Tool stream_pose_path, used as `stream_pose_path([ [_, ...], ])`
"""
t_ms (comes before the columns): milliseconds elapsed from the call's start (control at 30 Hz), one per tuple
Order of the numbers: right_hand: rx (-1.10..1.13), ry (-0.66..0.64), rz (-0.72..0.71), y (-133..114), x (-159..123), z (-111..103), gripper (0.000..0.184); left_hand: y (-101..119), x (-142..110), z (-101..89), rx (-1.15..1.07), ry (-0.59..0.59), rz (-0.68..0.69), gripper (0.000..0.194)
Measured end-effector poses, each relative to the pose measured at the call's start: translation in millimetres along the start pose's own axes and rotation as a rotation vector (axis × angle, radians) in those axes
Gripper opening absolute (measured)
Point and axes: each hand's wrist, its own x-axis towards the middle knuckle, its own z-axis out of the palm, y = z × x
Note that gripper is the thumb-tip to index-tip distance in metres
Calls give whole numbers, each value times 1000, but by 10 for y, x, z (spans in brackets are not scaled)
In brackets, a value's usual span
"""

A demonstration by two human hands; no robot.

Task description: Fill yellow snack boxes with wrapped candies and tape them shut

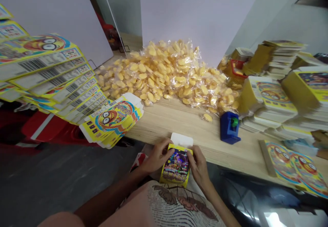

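Yellow card forms the box (176, 165) that both hands hold over the person's lap, just in front of the table (164, 119). Its printed face is up, with a white flap (181, 140) standing out at the far end against the table edge. The left hand (156, 156) grips the box's left side near the top, and its fingers (164, 147) rest on the front face. The right hand (198, 164) pinches the right side at about the same height. Both grips are narrow and closed on the card, with the hands close together.

Beyond the hands, a heap of clear bags (164, 73) filled with yellow pieces spreads across the far part of the table, and one loose bag (207, 117) lies at its front edge. A blue dispenser (229, 128) with a green part stands to the right of the hands. Stacks of flat printed boxes (271, 100) rise on the right, with two flat printed sheets (289, 165) near the table's right corner. On the left, more flat boxes (51, 73) lie in an overlapping row, ending in a loose fan (111, 119) at the table's edge.
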Motion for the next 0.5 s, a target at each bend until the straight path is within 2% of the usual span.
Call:
stream_pose_path([
  [100, 74, 44, -22, -45, 11, -28, 16, 90, 53, -7, -29, -3, 11, 9],
  [200, 224, 96, 37, -97, 21, -3, 13, 119, 81, 1, -143, -5, -15, 8],
  [233, 272, 114, 56, -113, 29, 1, 16, 118, 87, 0, -190, -5, -31, 12],
  [300, 335, 117, 89, -142, 52, -10, 33, 112, 99, -17, -287, -7, -62, 28],
  [333, 345, 89, 104, -155, 66, -27, 38, 108, 108, -34, -328, -28, -72, 38],
  [400, 337, -7, 133, -182, 90, -74, 32, 99, 127, -80, -365, -101, -72, 45],
  [500, 312, -90, 124, -224, 111, -123, 19, 93, 152, -150, -274, -158, -21, 22],
])
